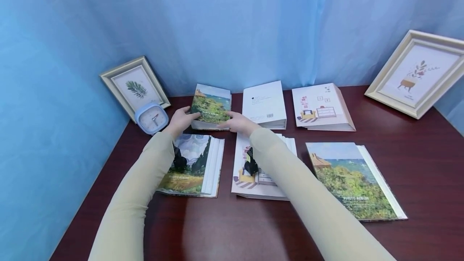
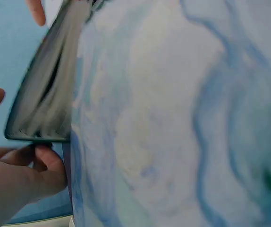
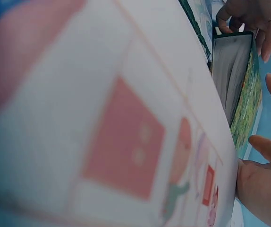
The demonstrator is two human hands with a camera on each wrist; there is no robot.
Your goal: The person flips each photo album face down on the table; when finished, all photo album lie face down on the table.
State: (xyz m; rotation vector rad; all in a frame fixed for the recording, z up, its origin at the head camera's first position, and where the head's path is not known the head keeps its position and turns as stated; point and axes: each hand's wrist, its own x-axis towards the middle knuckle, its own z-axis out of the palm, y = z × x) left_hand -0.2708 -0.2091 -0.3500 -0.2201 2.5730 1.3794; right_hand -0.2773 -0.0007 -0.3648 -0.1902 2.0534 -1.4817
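Both hands hold a photo album [image 1: 211,100] with a painted seaside cover, in the back row at the left. My left hand [image 1: 179,121] grips its left side, thumb over the lower cover. On the opposite side my right hand [image 1: 240,123] grips it, thumb reaching onto the cover. The left wrist view has the album's page block [image 2: 43,94] facing the camera, with curled fingers [image 2: 50,165] at its corner. In the right wrist view the album's green cover [image 3: 249,101] stands between the two hands; some right fingers are hidden.
Under the forearms lie a cypress-painting album [image 1: 192,172] and a room-drawing album [image 1: 243,186]. A white album [image 1: 264,104] and another room-drawing album [image 1: 320,106] line the back. Another seaside album [image 1: 351,180] is front right. Picture frames [image 1: 135,88] flank the table; a blue clock [image 1: 152,118] sits left.
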